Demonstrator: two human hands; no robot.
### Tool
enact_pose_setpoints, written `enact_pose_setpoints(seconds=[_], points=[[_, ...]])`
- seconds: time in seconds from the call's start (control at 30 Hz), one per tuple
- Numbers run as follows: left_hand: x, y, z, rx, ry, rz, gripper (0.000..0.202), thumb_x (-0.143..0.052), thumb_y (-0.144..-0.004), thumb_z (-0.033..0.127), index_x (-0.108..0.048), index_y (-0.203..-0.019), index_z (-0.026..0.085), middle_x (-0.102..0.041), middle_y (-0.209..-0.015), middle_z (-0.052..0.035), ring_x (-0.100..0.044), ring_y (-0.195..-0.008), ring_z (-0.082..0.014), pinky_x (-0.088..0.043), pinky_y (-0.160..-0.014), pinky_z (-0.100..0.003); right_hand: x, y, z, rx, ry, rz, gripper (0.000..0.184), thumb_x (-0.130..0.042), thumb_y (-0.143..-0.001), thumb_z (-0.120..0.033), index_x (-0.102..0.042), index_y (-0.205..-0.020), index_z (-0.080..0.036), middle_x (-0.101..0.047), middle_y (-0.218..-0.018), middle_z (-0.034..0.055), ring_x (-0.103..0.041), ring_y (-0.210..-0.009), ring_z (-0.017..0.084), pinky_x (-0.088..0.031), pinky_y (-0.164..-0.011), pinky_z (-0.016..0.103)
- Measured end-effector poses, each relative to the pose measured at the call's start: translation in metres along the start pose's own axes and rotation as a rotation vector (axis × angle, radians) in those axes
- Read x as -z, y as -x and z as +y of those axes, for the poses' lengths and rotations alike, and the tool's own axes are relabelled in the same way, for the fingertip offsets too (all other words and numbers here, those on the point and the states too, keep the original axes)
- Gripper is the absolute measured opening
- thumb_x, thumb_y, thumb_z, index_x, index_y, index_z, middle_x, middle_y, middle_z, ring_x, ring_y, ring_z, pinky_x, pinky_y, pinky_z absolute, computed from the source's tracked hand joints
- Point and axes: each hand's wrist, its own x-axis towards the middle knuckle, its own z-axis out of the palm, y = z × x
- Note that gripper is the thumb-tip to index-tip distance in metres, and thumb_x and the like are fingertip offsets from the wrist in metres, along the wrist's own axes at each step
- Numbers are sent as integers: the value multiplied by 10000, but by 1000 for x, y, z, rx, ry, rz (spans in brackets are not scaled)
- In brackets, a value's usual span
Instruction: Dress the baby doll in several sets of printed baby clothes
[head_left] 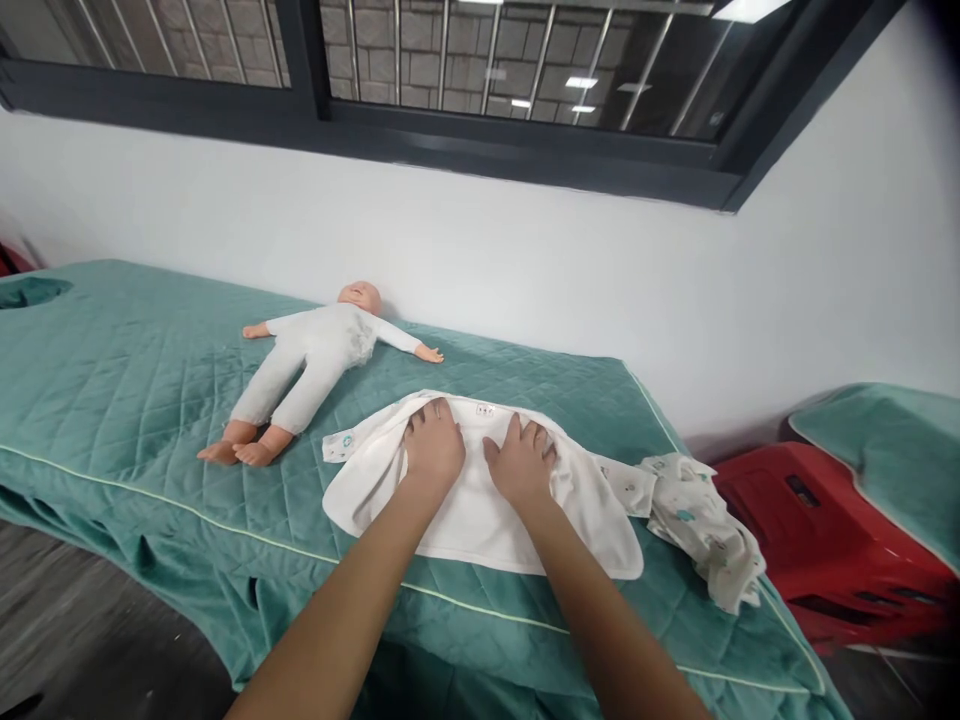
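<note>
A white baby garment (480, 515) lies spread on the green quilted bed cover (127, 390). My left hand (433, 445) rests flat on the garment's upper middle, fingers stretched toward its collar. My right hand (521, 462) lies flat beside it, fingers apart, pressing the cloth near the snaps. Neither hand grips anything. To the left a baby doll (311, 362) in a white suit lies on its back, arms out, head toward the wall.
A crumpled patterned white cloth (694, 520) lies at the bed's right end. A red plastic stool (825, 545) stands on the floor to the right, beside another green-covered bed (889, 450). The white wall (600, 270) runs behind the bed under a dark window frame.
</note>
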Motion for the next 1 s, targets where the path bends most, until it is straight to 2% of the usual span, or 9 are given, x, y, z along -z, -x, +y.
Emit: enact_pose_setpoints(seconds=[0.1,0.17,0.27,0.47,0.6,0.7,0.87,0.93,1.0], points=[[-4,-1,6,16,-24,52,522,-363,-964,299,-382,-1443,91,-531,-1383,-211,-509,-1254,-342,-410,-1025,-468,-2,1,2,-25,-77,126,644,-337,-975,-440,-258,-1527,-117,-289,-1542,237,-269,-1402,420,-312,-1052,604],[-7,-6,7,2,-39,52,523,-330,-979,321,-367,-1455,109,-533,-1395,-200,-514,-1263,-333,-416,-1025,-484,-2,-2,6,-9,-139,212,621,-265,-991,-457,-268,-1520,-130,-308,-1531,209,-290,-1389,390,-334,-1060,553],[-12,-21,10,-12,-31,14,540,-299,-990,371,-329,-1482,152,-536,-1410,-178,-521,-1269,-336,-448,-990,-506,-4,-19,16,70,-162,275,627,-264,-990,-456,-273,-1509,-106,-342,-1498,215,-299,-1381,372,-308,-1096,515],[-29,-70,20,-56,-44,10,545,-334,-983,388,-337,-1467,139,-461,-1476,-197,-435,-1364,-336,-410,-1053,-470,-16,-77,36,77,-130,169,660,-340,-967,-418,-271,-1496,-31,-343,-1484,262,-307,-1387,381,-260,-1137,513],[-41,-94,22,-27,-28,-65,490,-339,-981,386,-422,-1385,121,-565,-1362,-210,-514,-1294,-325,-414,-1046,-462,-24,-107,39,64,-108,61,647,-355,-962,-390,-294,-1482,-11,-366,-1477,258,-329,-1384,366,-261,-1149,472],[-46,-101,23,-1,-13,-82,495,-326,-979,400,-409,-1388,135,-582,-1341,-199,-533,-1272,-330,-443,-1017,-463,-30,-112,38,59,-90,74,628,-350,-965,-381,-307,-1478,-20,-340,-1494,259,-331,-1384,376,-278,-1140,472],[-47,-108,24,-34,-26,-8,544,-327,-975,385,-321,-1465,148,-486,-1452,-191,-426,-1369,-350,-436,-1036,-478,-29,-106,38,92,-133,190,636,-348,-969,-389,-261,-1509,-65,-305,-1516,227,-300,-1401,366,-278,-1146,465],[-48,-110,25,-44,-33,-4,556,-321,-977,394,-303,-1480,158,-443,-1489,-191,-389,-1396,-352,-415,-1057,-485,-29,-107,39,90,-142,175,644,-348,-969,-391,-251,-1515,-64,-307,-1518,221,-296,-1404,364,-270,-1151,464],[-49,-112,25,-28,-31,-55,560,-301,-981,418,-310,-1478,159,-454,-1477,-200,-418,-1377,-352,-419,-1049,-487,-30,-109,40,70,-143,127,653,-343,-971,-397,-244,-1519,-56,-306,-1525,221,-296,-1409,363,-262,-1157,460]])
